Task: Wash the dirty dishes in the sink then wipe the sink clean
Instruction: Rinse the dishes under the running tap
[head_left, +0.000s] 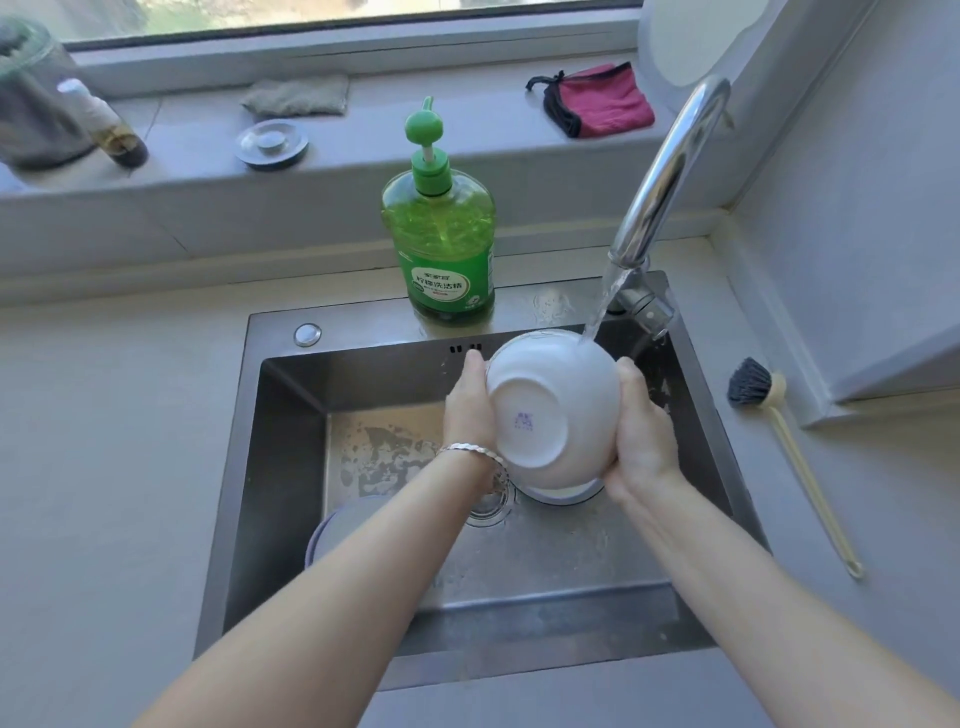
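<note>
Both forearms reach in from the near edge over the sink. Between the hands the white bowl is held above the basin. It is tipped so its foot faces the camera and its far rim meets the stream of water from the faucet. The left hand and right hand clasp opposite sides, fingers wrapped round the bowl's wall, their tips hidden behind it.

Directly beneath lies a second white dish, and a grey-rimmed dish sits under the left forearm.

The main risk, I judge, is a slip. Wet glaze held only by its sides could drop onto the dish below and chip both. Water striking the rounded outside may also spray past the basin's right wall.

Room is tight at the back, where the faucet and the soap bottle stand close. The basin's left half offers more space for turning.
</note>
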